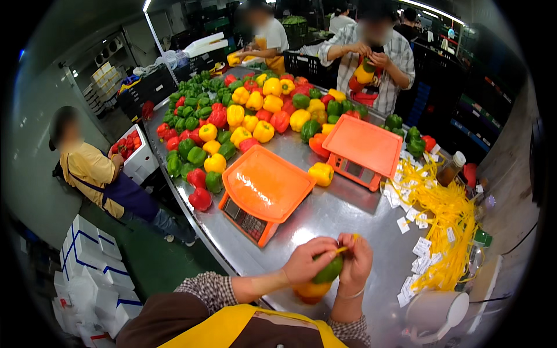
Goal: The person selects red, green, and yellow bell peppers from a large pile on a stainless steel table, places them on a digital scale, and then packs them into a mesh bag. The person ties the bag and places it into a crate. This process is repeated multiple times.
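Observation:
Near the front edge of the metal table (pixel 278 265), a stack of bell peppers (pixel 328 270) stands with green on top, yellow and red-orange beneath. Both hands are at its top. My left hand (pixel 310 259) pinches a yellow strip (pixel 342 249) between thumb and finger. My right hand (pixel 357 261) has its fingers closed on the strip's other part, against the green pepper. Whether a net bag surrounds the peppers cannot be told. An orange digital scale (pixel 267 185) lies beyond my left hand. Yellow strips with white tags (pixel 452 226) are heaped at the right.
Loose green, red and yellow peppers (pixel 263 130) cover the far part of the table. A second orange scale (pixel 363 145), a bottle (pixel 452 167) and a white pitcher (pixel 435 311) stand there too. Across the table, a person (pixel 391 65) holds stacked peppers. White foam boxes (pixel 93 269) stand at left.

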Action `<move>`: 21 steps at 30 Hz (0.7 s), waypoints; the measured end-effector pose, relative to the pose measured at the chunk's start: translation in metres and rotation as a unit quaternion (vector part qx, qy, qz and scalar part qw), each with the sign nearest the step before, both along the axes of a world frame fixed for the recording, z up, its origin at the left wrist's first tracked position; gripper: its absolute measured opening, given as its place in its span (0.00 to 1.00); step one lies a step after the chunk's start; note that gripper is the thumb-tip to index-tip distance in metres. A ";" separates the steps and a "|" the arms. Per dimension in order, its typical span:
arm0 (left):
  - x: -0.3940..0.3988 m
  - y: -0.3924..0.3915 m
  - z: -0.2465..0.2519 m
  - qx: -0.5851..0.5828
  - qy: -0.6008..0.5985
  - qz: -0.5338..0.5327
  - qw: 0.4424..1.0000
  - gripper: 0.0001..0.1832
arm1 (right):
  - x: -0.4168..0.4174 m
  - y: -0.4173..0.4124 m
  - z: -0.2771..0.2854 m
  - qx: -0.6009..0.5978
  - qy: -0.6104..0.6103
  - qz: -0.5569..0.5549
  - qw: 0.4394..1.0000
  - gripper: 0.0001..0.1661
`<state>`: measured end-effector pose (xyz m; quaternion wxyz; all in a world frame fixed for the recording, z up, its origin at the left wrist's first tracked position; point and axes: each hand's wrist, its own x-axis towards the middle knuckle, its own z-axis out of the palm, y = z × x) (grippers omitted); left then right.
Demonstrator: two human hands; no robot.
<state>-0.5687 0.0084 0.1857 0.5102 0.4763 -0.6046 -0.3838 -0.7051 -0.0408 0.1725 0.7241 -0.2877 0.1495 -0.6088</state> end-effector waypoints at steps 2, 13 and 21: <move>0.018 -0.004 -0.029 0.055 0.131 -0.065 0.988 0.24 | 0.007 -0.008 0.015 0.084 0.038 0.007 0.996 0.10; 0.075 0.030 -0.062 0.190 0.404 -0.055 0.893 0.44 | 0.081 -0.045 0.036 0.044 0.185 0.072 0.979 0.14; 0.193 0.146 -0.059 -0.001 0.614 -0.027 0.789 0.47 | 0.160 0.019 -0.002 -0.106 0.373 0.344 0.855 0.23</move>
